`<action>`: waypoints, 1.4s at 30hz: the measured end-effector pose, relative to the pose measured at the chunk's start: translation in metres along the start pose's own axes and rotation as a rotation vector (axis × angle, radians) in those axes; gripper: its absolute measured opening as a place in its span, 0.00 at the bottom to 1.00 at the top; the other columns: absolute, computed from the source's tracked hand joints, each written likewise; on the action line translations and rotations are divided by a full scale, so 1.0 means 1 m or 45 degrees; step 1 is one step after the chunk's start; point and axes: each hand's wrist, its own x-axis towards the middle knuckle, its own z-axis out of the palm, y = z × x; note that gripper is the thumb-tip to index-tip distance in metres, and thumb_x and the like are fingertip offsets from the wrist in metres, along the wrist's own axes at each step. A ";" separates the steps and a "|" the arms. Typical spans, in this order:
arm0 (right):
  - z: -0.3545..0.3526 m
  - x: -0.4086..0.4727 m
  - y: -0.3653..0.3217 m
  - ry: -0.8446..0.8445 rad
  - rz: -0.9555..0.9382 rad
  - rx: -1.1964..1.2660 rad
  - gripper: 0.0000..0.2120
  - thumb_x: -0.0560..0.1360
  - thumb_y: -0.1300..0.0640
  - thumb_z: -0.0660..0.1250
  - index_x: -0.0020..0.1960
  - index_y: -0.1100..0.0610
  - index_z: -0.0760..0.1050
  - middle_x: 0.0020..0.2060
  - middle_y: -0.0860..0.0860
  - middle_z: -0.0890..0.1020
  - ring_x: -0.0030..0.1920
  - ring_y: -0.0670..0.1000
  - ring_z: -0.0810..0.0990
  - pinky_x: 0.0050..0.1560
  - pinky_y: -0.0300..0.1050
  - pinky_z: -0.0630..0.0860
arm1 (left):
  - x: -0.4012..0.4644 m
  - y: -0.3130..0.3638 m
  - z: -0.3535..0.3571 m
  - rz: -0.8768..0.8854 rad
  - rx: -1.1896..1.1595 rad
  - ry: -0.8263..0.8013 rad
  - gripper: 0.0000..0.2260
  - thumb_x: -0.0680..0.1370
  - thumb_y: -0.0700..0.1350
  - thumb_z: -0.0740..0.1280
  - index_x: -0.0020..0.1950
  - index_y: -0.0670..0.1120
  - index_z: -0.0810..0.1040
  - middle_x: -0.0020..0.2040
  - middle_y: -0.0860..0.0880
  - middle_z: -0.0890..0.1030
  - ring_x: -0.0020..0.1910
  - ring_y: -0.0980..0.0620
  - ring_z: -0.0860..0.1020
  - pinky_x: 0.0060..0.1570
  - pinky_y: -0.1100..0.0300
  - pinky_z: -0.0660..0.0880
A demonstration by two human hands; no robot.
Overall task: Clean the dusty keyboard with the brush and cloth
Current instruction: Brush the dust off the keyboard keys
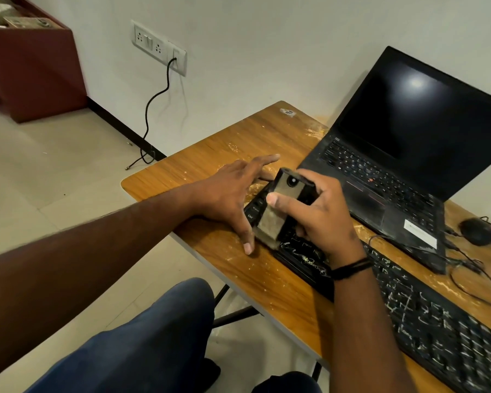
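Mid-brushing, by the look of it. Right hand gripping brush, bristles down on keyboard at its left end. Left hand spread flat, steadying that same end. Dust streaks across most keys to the right; cloth not in sight, wiping likely undone.

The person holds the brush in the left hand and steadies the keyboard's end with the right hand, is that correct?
Not quite: the hands are swapped. In the head view the right hand holds the brush, while the left hand steadies the end of the keyboard.
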 end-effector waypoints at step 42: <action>0.007 0.009 0.016 0.450 -0.058 -0.269 0.07 0.75 0.50 0.73 0.48 0.44 0.75 0.40 0.46 0.82 0.37 0.50 0.82 0.33 0.47 0.80 | -0.001 0.002 0.001 0.030 0.022 0.035 0.68 0.55 0.56 0.86 0.81 0.59 0.42 0.78 0.54 0.60 0.70 0.59 0.53 0.67 0.56 0.54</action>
